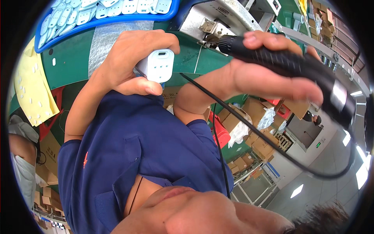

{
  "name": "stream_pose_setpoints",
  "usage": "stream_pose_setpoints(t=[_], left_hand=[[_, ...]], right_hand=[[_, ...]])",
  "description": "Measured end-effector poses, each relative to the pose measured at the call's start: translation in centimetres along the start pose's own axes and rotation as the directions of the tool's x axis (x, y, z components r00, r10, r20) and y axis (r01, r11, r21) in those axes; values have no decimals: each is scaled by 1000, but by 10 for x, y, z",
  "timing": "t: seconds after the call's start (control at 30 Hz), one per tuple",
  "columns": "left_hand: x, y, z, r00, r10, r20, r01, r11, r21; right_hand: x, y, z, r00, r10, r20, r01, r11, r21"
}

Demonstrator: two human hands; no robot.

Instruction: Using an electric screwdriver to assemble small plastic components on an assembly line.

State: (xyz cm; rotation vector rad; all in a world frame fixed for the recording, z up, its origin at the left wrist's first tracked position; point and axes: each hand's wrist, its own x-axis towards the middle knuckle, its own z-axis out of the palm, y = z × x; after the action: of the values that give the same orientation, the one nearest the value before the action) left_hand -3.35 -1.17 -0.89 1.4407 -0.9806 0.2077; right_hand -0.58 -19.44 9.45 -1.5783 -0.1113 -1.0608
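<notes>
My left hand (136,58) grips a small white plastic casing (160,67) by its sides, between thumb and bent fingers. A dark slot and several small holes face outward on its end. In my right hand (272,70) is a black electric screwdriver (288,62), with fingers and thumb wrapped round its body. A black cable (249,126) loops from its rear end. The screwdriver's front end points left and lies in front of a metal bracket on a grey metal machine (212,17); I cannot tell whether it touches.
A blue tray (109,19) heaped with white casings stands at the far left of the green table (72,64). Bubble wrap (105,39) lies beside it. Yellow paper (35,85) with small white pieces is at the left edge. Cardboard boxes (265,144) stand at the right; another person's leg (22,148) shows at left.
</notes>
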Motion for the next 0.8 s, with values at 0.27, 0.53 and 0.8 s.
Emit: stream_pose_setpoints(t=[0.27,0.53,0.8], left_hand=[[-4,3,-2,999,-30,-25,31,998,47],[-2,4,1,999,-48,11,47,996,78],[5,3,4,1000,-12,2,12,997,78]], right_hand=[[-21,-21,-12,970,176,168,-213,949,233],[2,-73,-25,865,-23,502,-303,772,559],[19,-74,-19,716,-79,693,-338,830,444]])
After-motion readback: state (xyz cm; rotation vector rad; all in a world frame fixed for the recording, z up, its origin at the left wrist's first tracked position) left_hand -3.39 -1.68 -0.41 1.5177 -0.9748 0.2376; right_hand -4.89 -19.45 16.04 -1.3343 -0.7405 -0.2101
